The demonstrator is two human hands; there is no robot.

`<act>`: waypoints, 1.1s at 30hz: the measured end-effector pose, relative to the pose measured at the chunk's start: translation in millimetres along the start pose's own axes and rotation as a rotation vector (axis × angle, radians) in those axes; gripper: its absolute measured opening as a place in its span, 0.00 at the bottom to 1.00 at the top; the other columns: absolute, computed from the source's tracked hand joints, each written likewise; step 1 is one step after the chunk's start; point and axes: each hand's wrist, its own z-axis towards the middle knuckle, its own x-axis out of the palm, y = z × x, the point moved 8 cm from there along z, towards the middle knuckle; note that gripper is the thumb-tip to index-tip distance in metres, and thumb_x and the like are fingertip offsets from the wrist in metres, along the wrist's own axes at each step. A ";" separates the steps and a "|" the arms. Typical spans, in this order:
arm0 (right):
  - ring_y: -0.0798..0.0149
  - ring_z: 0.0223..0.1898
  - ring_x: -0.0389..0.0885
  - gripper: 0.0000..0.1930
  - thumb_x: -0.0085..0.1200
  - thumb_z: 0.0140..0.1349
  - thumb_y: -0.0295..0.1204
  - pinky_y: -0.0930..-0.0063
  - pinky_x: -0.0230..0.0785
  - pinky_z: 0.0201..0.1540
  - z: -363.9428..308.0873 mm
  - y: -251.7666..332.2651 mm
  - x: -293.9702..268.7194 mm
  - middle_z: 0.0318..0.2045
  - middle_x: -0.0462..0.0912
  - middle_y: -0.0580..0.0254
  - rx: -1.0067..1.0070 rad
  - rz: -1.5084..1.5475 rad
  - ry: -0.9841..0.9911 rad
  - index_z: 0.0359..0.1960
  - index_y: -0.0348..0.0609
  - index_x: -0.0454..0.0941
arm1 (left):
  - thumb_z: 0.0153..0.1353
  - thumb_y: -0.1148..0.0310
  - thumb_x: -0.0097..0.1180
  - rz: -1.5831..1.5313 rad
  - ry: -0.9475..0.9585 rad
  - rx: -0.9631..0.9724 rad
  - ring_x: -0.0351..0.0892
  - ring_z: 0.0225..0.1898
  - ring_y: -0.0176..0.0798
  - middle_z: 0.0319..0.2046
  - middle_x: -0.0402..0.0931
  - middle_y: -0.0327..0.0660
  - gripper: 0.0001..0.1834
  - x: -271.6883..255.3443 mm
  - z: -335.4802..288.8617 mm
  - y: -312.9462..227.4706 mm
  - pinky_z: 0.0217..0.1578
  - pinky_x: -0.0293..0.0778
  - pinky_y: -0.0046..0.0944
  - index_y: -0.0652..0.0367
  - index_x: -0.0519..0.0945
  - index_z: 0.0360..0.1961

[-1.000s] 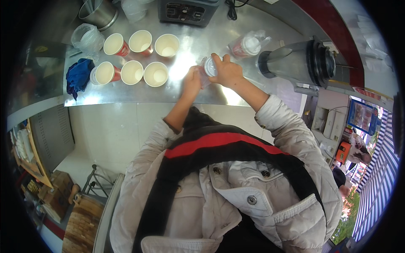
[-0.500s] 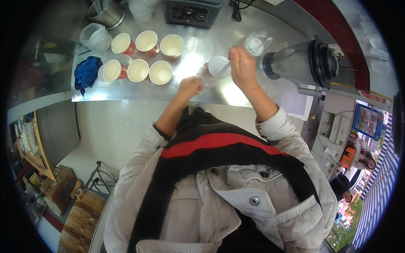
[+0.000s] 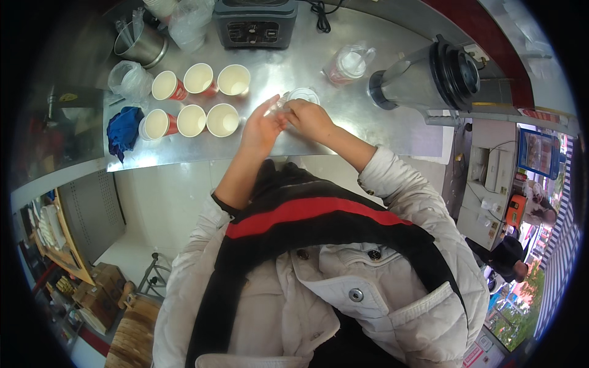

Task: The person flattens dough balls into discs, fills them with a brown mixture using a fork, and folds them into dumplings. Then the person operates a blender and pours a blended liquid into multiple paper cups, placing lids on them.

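A paper cup with a white lid (image 3: pixel 304 94) stands on the steel counter just beyond my hands, partly hidden by them. Clear plastic bag (image 3: pixel 283 103) film bunches beside it. My right hand (image 3: pixel 313 121) pinches the bag close to the lid, with its fingers bent down. My left hand (image 3: pixel 261 132) meets it from the left, its half-curled fingers on the same plastic. The fingertips of both hands nearly touch. Farther back to the right, a second lidded cup (image 3: pixel 347 65) sits in a clear bag.
Several open paper cups (image 3: pixel 223 120) stand in two rows on the left, beside a blue cloth (image 3: pixel 124 130). A blender (image 3: pixel 423 76) is at the right. A dark grey machine (image 3: pixel 256 27) and a metal canister (image 3: pixel 140 44) occupy the back of the steel counter (image 3: pixel 343 132).
My right hand has come down and left from a raised pull on the bag, meeting my left hand in front of the cup. The whole view has shifted slightly.
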 end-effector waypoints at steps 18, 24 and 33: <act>0.71 0.34 0.74 0.11 0.52 0.62 0.40 0.75 0.63 0.43 -24.2 -137.7 20.4 0.30 0.78 0.68 0.722 1.235 -0.228 0.29 0.47 0.73 | 0.65 0.56 0.45 0.377 0.066 -0.217 0.69 0.55 0.43 0.54 0.69 0.52 0.27 61.0 2.8 -1.5 0.49 0.69 0.40 0.55 0.60 0.62; 0.70 0.27 0.74 0.16 0.51 0.62 0.46 0.73 0.68 0.35 -13.3 -132.2 -20.9 0.24 0.76 0.67 0.565 1.368 -0.293 0.30 0.44 0.72 | 0.66 0.58 0.43 0.411 0.080 -0.272 0.68 0.53 0.42 0.51 0.70 0.47 0.21 63.9 20.4 3.3 0.50 0.67 0.41 0.56 0.65 0.57; 0.67 0.23 0.75 0.09 0.51 0.57 0.33 0.76 0.65 0.22 -6.0 -134.4 32.9 0.24 0.76 0.60 0.843 1.186 0.052 0.30 0.38 0.75 | 0.65 0.58 0.44 0.523 0.059 -0.300 0.72 0.50 0.42 0.47 0.73 0.49 0.23 60.8 27.3 -2.7 0.47 0.70 0.40 0.62 0.68 0.54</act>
